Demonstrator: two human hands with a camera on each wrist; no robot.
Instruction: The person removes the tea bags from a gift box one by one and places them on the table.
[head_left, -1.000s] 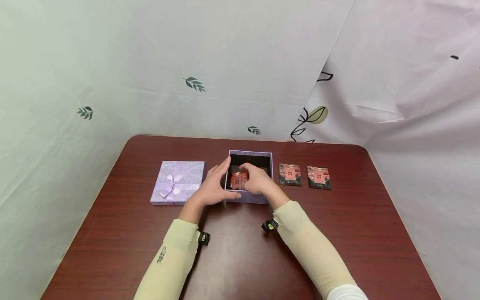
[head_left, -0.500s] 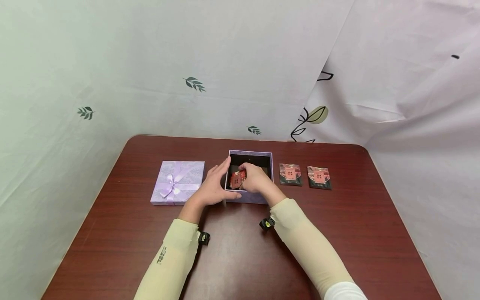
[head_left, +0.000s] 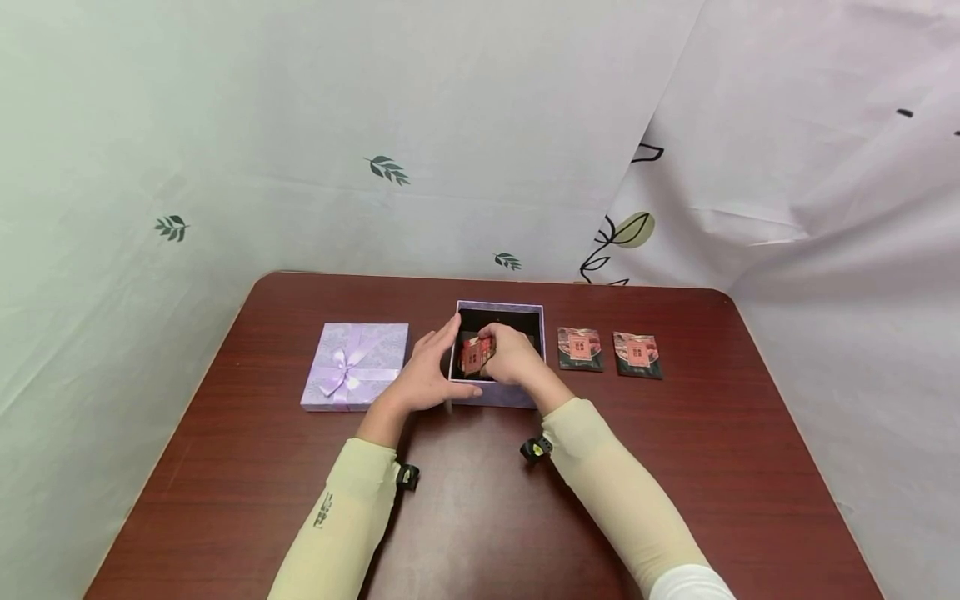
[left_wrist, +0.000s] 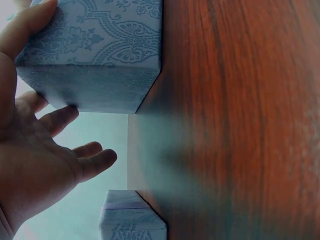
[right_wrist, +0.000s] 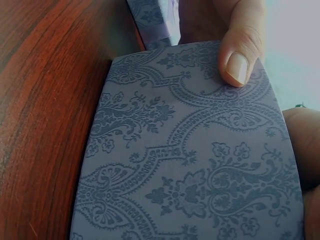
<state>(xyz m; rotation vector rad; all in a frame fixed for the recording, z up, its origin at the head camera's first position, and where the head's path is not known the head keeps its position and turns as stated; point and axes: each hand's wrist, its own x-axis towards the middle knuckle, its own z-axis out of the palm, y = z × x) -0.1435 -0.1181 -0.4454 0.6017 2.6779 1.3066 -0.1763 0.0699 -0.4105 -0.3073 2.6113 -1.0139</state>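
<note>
A patterned lilac gift box (head_left: 512, 395) stands uncovered on the table, its inside black. My left hand (head_left: 427, 377) spans the box's left front corner with fingers spread. Its thumb (right_wrist: 239, 65) lies on the front wall, as the right wrist view shows, and in the left wrist view two fingertips (left_wrist: 70, 113) touch the side wall. Reaching into the box, my right hand (head_left: 514, 358) pinches a red printed sachet (head_left: 473, 357), which stands tilted near the left inner wall. Those right fingertips are partly hidden behind the hand and sachet.
The box's lilac lid (head_left: 355, 367), tied with a ribbon bow, lies left of the box. Two more sachets lie flat to its right, a nearer sachet (head_left: 580, 349) and a farther sachet (head_left: 637, 356). A pale curtain hangs behind the reddish wooden table (head_left: 465, 517).
The sachet in my right hand has tipped and shifted slightly inside the box, and the right wrist has moved a little left. My left hand, lid and other sachets stay in place.
</note>
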